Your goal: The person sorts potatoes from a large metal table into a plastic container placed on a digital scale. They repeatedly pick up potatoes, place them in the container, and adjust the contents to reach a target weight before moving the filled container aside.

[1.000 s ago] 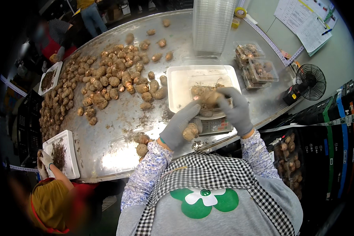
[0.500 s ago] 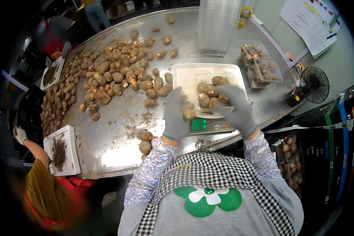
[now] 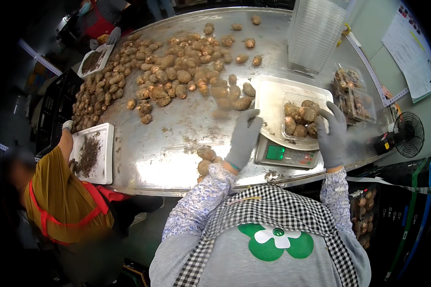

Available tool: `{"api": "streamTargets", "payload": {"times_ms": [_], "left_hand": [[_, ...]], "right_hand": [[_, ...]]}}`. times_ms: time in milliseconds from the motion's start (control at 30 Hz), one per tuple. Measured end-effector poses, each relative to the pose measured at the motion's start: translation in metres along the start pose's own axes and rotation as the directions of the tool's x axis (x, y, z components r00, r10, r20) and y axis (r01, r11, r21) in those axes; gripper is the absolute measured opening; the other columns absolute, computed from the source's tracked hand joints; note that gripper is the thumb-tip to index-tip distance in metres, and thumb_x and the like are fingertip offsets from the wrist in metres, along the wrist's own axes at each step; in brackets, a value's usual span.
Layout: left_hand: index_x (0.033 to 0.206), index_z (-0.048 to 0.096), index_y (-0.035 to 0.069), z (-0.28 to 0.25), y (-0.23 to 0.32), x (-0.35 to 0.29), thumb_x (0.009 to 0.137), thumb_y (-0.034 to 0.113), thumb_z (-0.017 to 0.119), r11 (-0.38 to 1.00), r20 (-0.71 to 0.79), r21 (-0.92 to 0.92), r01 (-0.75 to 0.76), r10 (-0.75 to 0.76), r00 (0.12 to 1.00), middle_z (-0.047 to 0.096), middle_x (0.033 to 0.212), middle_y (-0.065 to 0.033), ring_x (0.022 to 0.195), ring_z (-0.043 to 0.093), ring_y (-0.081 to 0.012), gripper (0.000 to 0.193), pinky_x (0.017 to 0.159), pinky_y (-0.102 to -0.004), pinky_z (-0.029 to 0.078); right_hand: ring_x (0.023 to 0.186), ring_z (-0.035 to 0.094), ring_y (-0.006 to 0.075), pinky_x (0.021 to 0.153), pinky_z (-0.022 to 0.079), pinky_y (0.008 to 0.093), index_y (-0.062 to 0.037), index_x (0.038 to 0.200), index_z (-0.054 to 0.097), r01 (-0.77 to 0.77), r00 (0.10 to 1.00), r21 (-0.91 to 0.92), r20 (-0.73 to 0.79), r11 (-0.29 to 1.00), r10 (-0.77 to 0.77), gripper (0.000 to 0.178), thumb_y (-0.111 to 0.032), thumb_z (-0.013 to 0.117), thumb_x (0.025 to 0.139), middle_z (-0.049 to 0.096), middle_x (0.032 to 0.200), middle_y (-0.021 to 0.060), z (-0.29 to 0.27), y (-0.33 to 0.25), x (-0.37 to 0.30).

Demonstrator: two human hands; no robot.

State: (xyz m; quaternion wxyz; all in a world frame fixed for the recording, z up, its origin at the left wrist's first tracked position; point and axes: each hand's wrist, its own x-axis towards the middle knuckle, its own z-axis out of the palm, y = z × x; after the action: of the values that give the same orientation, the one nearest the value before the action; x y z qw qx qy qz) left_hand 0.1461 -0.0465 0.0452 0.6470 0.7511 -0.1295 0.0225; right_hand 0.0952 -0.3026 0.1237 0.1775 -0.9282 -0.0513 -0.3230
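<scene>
A clear plastic container filled with several brown taros sits in a white tray on a digital scale with a lit green display. Over the tray's left edge, my left hand, in a grey glove, has its fingers stretched out and holds nothing. My right hand, gloved alike, is at the container's right side, fingers curved and thumb apart. Whether it touches the rim or a taro I cannot tell. Two or three taros lie beside my left forearm.
A large taro pile covers the metal table to the left. Stacked empty clear containers stand behind the scale, filled ones and a black fan to the right. Co-workers are by soil-strewn white trays at left.
The whole view has shifted, so the table things appear further right. The taro beside my left hand is gone from there. My right hand has moved from over the container to its right side.
</scene>
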Motion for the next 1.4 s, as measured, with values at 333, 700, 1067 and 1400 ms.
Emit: {"api": "streamTargets", "payload": {"times_ms": [333,700,1067,1400], "left_hand": [[0.145,0.04,0.007,-0.071,-0.055,0.063,0.085,0.033,0.07,0.668,-0.13,0.675,0.314,-0.311,0.942,0.044,0.137,-0.0259,0.125,0.049,-0.0461,0.071,0.102,-0.0489,0.045],[0.13,0.051,0.002,-0.06,-0.1,0.092,0.093,0.033,0.058,0.613,-0.001,0.786,0.083,-0.133,0.991,0.055,0.124,-0.0276,0.104,0.061,-0.0413,0.049,0.085,-0.0491,0.051],[0.147,0.045,0.003,-0.076,-0.058,0.04,0.089,-0.014,0.056,0.831,0.316,0.371,-0.415,0.308,0.898,0.059,0.135,-0.0188,0.112,0.065,-0.0321,0.061,0.098,-0.038,0.051],[0.135,0.049,0.001,-0.042,-0.032,-0.026,0.105,0.027,0.051,0.941,0.397,-0.26,0.217,-0.101,0.912,0.062,0.124,-0.0151,0.109,0.064,-0.0273,0.04,0.091,-0.0422,0.057]], "right_hand": [[0.104,0.064,0.031,0.093,0.049,0.0409,-0.002,0.107,0.068,0.047,0.997,0.355,0.043,0.934,-0.067,0.021,0.0,0.065,0.086,0.068,0.107,0.013,0.025,-0.062,-0.01],[0.098,0.067,0.0257,0.088,0.052,0.0342,0.0004,0.106,0.07,-0.121,0.984,0.302,-0.086,0.946,0.153,0.018,0.001,0.064,0.088,0.07,0.104,0.0128,0.002,-0.035,-0.01],[0.091,0.068,0.0276,0.083,0.054,0.035,0.0014,0.101,0.071,-0.118,0.993,0.439,0.026,0.891,0.119,0.014,-0.004,0.065,0.09,0.071,0.098,0.0133,0.006,-0.052,-0.005],[0.084,0.068,0.0252,0.074,0.054,0.0348,-0.0029,0.092,0.07,-0.066,0.992,0.51,0.127,0.858,0.0,0.01,-0.012,0.067,0.09,0.071,0.09,0.01,0.011,-0.056,-0.017]]}}
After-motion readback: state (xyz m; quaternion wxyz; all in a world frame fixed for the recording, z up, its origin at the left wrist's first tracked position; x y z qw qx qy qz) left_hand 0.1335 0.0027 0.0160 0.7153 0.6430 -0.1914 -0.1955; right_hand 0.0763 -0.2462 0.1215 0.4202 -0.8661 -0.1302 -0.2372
